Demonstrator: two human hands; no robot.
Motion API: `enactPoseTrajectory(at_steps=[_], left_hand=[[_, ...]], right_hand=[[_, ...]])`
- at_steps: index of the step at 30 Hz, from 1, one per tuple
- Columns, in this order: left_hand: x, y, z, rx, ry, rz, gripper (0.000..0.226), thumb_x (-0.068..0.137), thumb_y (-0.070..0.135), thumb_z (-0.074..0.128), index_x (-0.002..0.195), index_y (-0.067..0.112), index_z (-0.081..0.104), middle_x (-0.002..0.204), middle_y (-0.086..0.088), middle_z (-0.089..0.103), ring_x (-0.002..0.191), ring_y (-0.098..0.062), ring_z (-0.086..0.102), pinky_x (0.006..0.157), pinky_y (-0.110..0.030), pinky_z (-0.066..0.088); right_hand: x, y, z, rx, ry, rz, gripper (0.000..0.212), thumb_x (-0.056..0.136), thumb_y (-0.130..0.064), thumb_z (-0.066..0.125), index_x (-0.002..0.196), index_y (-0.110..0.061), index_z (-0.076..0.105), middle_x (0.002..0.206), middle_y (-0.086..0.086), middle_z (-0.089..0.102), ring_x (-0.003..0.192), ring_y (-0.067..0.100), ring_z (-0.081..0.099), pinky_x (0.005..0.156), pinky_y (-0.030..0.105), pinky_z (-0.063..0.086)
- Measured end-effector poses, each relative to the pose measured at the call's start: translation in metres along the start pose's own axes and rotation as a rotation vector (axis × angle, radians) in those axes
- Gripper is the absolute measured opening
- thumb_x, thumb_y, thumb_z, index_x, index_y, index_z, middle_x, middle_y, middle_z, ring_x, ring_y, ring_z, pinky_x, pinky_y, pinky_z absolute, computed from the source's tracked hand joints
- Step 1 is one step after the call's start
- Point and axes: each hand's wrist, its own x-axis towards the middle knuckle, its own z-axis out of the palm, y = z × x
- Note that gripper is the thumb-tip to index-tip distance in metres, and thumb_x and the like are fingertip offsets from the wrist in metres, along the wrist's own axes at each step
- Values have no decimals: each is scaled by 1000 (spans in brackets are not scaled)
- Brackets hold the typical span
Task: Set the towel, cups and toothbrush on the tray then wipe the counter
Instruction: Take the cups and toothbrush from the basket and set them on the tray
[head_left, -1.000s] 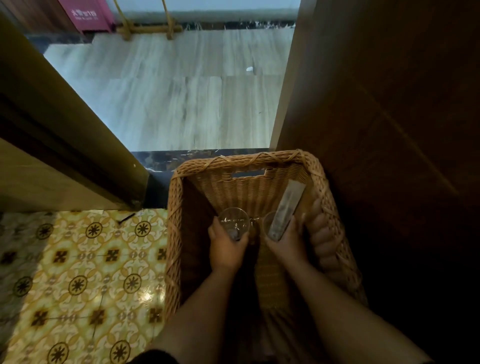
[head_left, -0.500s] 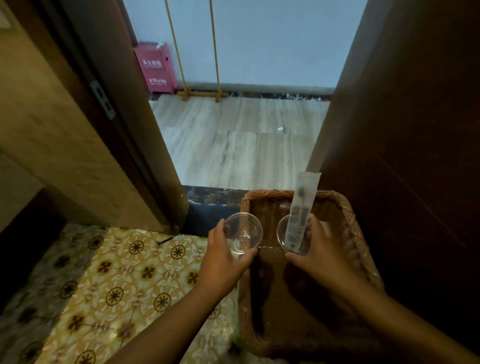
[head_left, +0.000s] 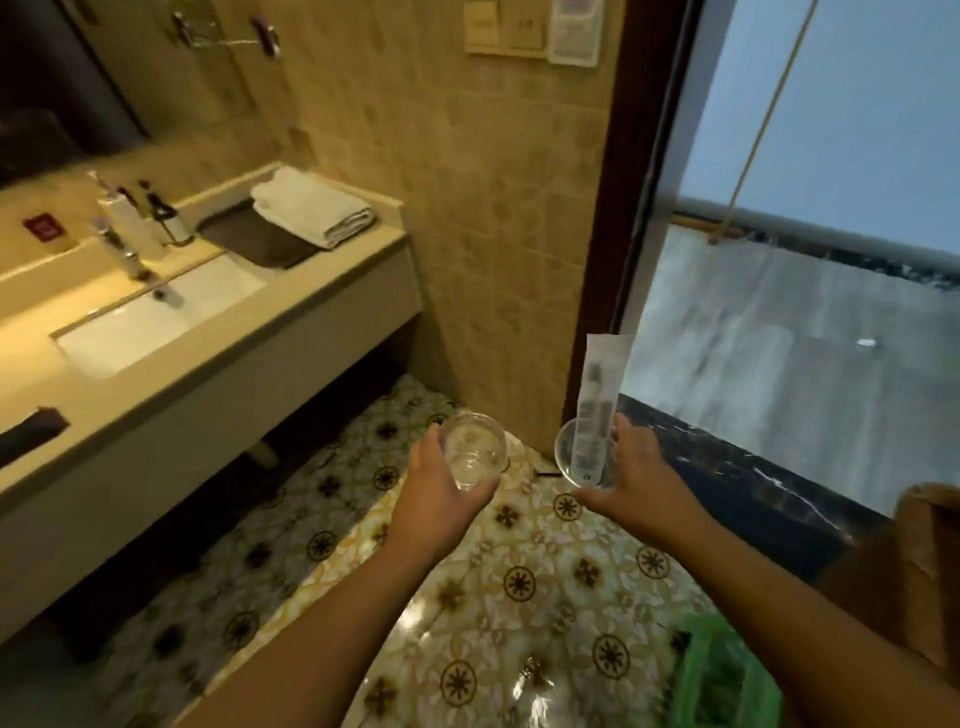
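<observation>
My left hand (head_left: 434, 496) holds a clear glass cup (head_left: 474, 451) above the patterned floor. Gripped in my right hand (head_left: 641, 475) is a second clear cup (head_left: 571, 454) with a wrapped toothbrush (head_left: 597, 400) standing upright in it. Far to the upper left, a folded white towel (head_left: 314, 210) lies on a dark tray (head_left: 254, 240) at the right end of the beige counter (head_left: 291, 306).
A white sink (head_left: 156, 317) with a faucet (head_left: 122, 249) and dispenser bottles (head_left: 132, 221) sits in the counter. A wicker basket (head_left: 919, 566) and a green bag (head_left: 722, 675) are at the lower right. The doorway (head_left: 779, 332) opens on the right.
Both hands lifted the cups and toothbrush out of the wicker basket. The view swung left, from the doorway and basket to the counter and sink.
</observation>
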Motion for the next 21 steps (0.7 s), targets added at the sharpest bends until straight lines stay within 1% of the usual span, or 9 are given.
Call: enactPoseTrajectory(at_steps=[3, 5, 7, 10, 13, 16, 19, 20, 21], left_hand=[[21, -43, -45, 3, 84, -103, 105, 77, 59, 72, 154, 18, 14, 155, -5, 28, 133, -18, 41, 94, -21, 30], [36, -68, -68, -17, 146, -140, 104, 74, 61, 73, 153, 20, 17, 152, -5, 31, 131, -18, 43, 93, -22, 32], [52, -88, -85, -29, 191, -178, 104, 73, 59, 74, 152, 20, 19, 150, -5, 33, 129, -18, 43, 93, -22, 33], [85, -112, -106, -24, 240, -250, 105, 75, 59, 74, 153, 19, 17, 152, -6, 31, 131, -20, 43, 94, -24, 36], [132, -130, -120, -24, 300, -291, 103, 75, 58, 74, 153, 18, 18, 151, -6, 33, 130, -19, 45, 92, -24, 37], [186, -142, -136, -26, 355, -317, 101, 76, 56, 75, 152, 17, 20, 149, -6, 36, 127, -19, 48, 93, -24, 37], [241, -147, -155, -35, 402, -359, 99, 77, 53, 74, 152, 16, 21, 147, -7, 37, 125, -20, 48, 93, -25, 36], [259, -148, -162, -41, 421, -370, 99, 77, 53, 75, 151, 15, 22, 147, -8, 38, 125, -21, 48, 93, -25, 36], [276, -150, -170, -43, 439, -379, 99, 77, 52, 76, 151, 15, 22, 146, -8, 38, 125, -22, 48, 93, -26, 36]], right_hand=[[47, -43, 39, -49, -56, -94, 91, 65, -51, 79, 136, -37, 24, 134, -1, 35, 115, 19, 51, 91, 36, 48], [79, -66, 61, -61, -84, -130, 95, 66, -49, 80, 138, -39, 20, 139, 0, 33, 118, 20, 50, 91, 37, 49], [111, -86, 80, -67, -120, -156, 99, 65, -52, 79, 141, -36, 18, 142, 1, 32, 122, 21, 48, 93, 40, 49], [164, -114, 105, -57, -169, -225, 96, 60, -59, 74, 137, -40, 20, 135, -4, 34, 115, 15, 46, 86, 36, 50], [227, -138, 125, -70, -184, -278, 95, 63, -50, 79, 139, -38, 23, 139, -1, 35, 112, 12, 46, 88, 35, 49], [297, -163, 139, -77, -185, -338, 89, 63, -44, 82, 135, -35, 30, 134, -1, 40, 102, 9, 47, 79, 28, 48], [367, -194, 143, -103, -222, -393, 85, 64, -40, 84, 133, -32, 35, 128, -1, 43, 96, 8, 47, 67, 17, 40], [388, -206, 144, -108, -232, -412, 85, 64, -39, 84, 133, -32, 35, 128, -1, 43, 95, 8, 48, 66, 17, 41], [409, -217, 144, -111, -245, -424, 85, 64, -39, 84, 133, -32, 34, 128, -1, 42, 94, 9, 50, 68, 20, 46]])
